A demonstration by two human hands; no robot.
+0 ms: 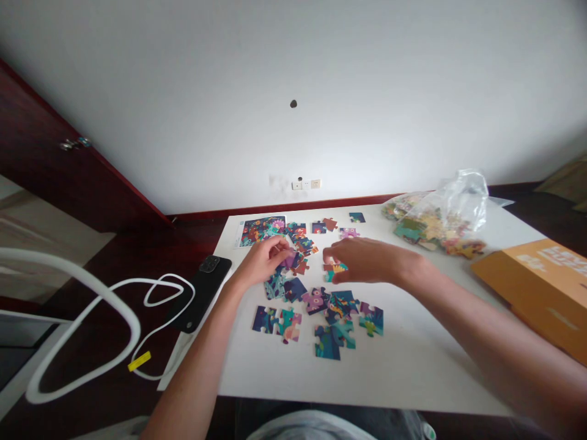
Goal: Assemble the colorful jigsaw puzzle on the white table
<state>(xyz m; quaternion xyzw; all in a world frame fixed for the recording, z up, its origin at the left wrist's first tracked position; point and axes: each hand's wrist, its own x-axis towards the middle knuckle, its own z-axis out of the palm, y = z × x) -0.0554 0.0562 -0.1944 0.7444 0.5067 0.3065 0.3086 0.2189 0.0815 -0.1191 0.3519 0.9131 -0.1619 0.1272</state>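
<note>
Bare forearms (197,379) reach over white worktop (403,373). L grip (263,263) clenched on purple jigsaw piece (288,260); R grip (362,260) pinching teal-orange piece (334,270), fingertips low, close to surface. Loose pieces (321,311) lie just below both. Black phone (206,287) by L wrist; bagged pieces (435,229), cardboard box (536,287) off right.

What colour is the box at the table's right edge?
The box is mustard-orange with a white printed patch on top; it shows best in the head view.
</note>
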